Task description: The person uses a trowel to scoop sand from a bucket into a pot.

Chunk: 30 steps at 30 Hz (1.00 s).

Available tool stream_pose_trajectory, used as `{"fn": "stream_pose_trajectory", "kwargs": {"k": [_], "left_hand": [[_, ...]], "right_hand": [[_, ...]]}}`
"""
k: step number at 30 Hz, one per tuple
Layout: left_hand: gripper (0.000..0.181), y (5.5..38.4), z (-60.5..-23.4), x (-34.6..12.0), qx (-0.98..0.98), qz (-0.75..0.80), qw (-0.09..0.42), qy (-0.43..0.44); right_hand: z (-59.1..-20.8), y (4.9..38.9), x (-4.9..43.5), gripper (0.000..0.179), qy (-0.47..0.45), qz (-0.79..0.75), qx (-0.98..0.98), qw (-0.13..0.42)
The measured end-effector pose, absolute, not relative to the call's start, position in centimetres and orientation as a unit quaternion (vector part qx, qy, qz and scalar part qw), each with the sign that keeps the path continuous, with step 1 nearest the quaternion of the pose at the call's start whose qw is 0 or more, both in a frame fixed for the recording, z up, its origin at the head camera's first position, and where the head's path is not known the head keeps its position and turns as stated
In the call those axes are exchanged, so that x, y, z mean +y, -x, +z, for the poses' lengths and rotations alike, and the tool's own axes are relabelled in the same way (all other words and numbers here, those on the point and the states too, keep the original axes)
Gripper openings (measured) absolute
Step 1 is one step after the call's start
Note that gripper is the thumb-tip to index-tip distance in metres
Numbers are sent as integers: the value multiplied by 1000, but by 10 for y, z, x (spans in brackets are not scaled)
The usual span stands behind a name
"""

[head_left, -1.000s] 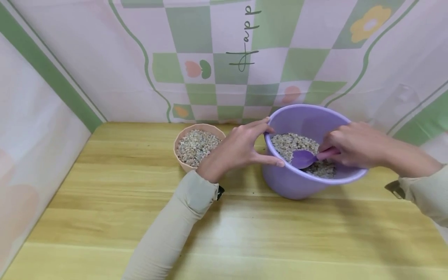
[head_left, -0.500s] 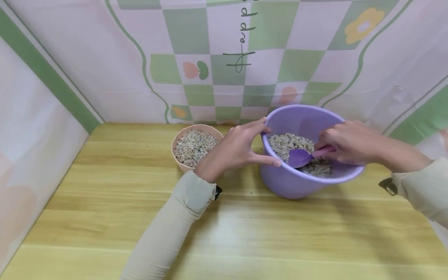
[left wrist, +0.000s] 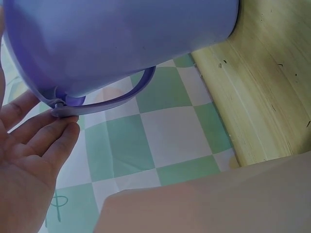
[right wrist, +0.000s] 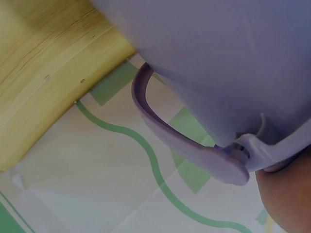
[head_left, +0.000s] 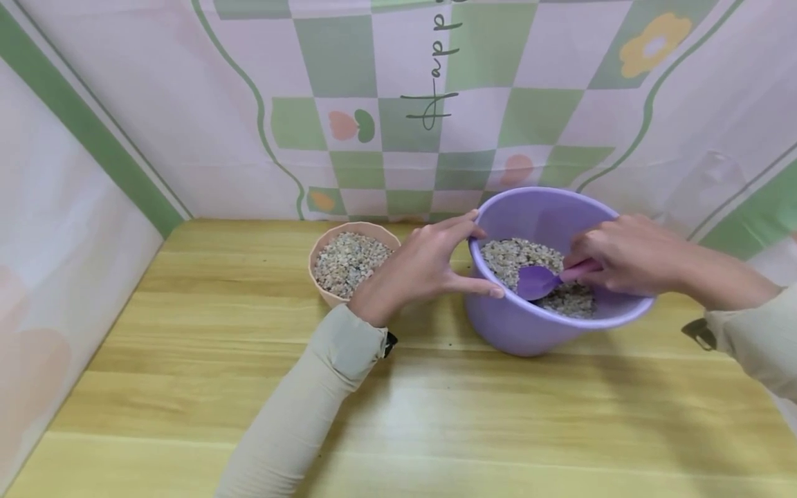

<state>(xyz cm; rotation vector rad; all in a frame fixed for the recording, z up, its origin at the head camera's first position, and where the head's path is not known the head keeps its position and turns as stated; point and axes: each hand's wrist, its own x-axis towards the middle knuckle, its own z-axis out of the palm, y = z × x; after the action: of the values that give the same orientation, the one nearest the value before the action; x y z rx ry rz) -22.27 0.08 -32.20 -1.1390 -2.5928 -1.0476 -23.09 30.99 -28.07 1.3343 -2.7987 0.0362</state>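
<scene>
A purple bucket (head_left: 529,325) with light gravel (head_left: 517,256) in it stands on the wooden table. My left hand (head_left: 423,266) spreads along its left rim, the thumb on the near side and the fingertips farther back. In the left wrist view, nearly straight fingers (left wrist: 46,133) touch the rim where the handle (left wrist: 112,103) joins. My right hand (head_left: 629,256) reaches inside the bucket and grips the pink handle of a small shovel. The shovel's purple blade (head_left: 537,282) lies at the gravel. The right wrist view shows mostly the bucket's outer wall (right wrist: 218,58).
A peach bowl (head_left: 322,287) of gravel stands left of the bucket, partly behind my left wrist. A patterned green and white cloth (head_left: 411,124) rises behind the table (head_left: 398,415). Small dark specks dot the wood.
The shovel's blade turns slightly inside the bucket. Both hands keep their places, and the whole view shifts a little from side to side.
</scene>
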Motion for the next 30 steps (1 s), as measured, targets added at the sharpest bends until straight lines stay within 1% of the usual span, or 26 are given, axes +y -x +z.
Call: {"fn": "stream_pose_trajectory", "kwargs": {"k": [3, 8, 10, 14, 17, 25, 30], "left_hand": [[93, 222, -322, 1, -858, -345, 59, 377], [88, 223, -321, 3, -858, -347, 49, 376], [87, 223, -321, 3, -857, -348, 50, 376], [89, 224, -322, 3, -857, -347, 56, 377], [91, 224, -323, 2, -859, -343, 57, 376], [83, 223, -323, 2, -864, -337, 54, 371], [86, 223, -323, 1, -863, -340, 58, 370]], "right_hand": [[-281, 230, 311, 22, -431, 13, -902, 20], [-281, 229, 312, 19, -423, 20, -906, 20], [-282, 230, 311, 19, -415, 23, -909, 18], [-283, 232, 310, 24, -408, 26, -912, 22], [-284, 234, 310, 25, -415, 27, -909, 26], [-287, 234, 310, 25, -425, 38, -904, 36], [-287, 235, 310, 24, -425, 39, -903, 40]]}}
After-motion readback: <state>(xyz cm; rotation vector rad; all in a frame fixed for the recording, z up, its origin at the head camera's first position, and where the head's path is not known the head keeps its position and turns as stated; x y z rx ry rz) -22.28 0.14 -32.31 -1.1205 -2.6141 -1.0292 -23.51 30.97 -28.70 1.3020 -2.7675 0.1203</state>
